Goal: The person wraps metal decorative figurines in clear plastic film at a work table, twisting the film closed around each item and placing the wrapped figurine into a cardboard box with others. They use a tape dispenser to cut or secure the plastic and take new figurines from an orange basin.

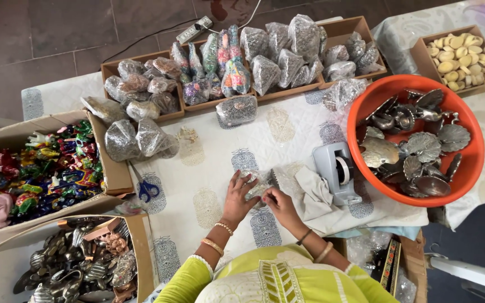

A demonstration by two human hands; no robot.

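The fingers of the left hand press down on a small clear packet that lies on the white printed cloth, right in front of the person. The fingers of the right hand pinch the near edge of the same packet. So both hands are closed on it, and it sits between them, touching the cloth. What is inside the packet is too small to tell.

Just to the right of the hands lies a crumpled grey cloth, and beside that stands a grey tape holder. Past it is a big orange tub full of metal leaf-shaped pieces. A pair of blue-handled scissors lies to the left, near a cardboard box of bright coloured figures. More filled clear bags rest farther up the cloth, and trays of bags sit along the far edge.

The packet looks thin and slippery. If the fingers pull too hard, it may tear, or it may slide out and spill. The scissors are close to the left arm, so a quick move could bump them.
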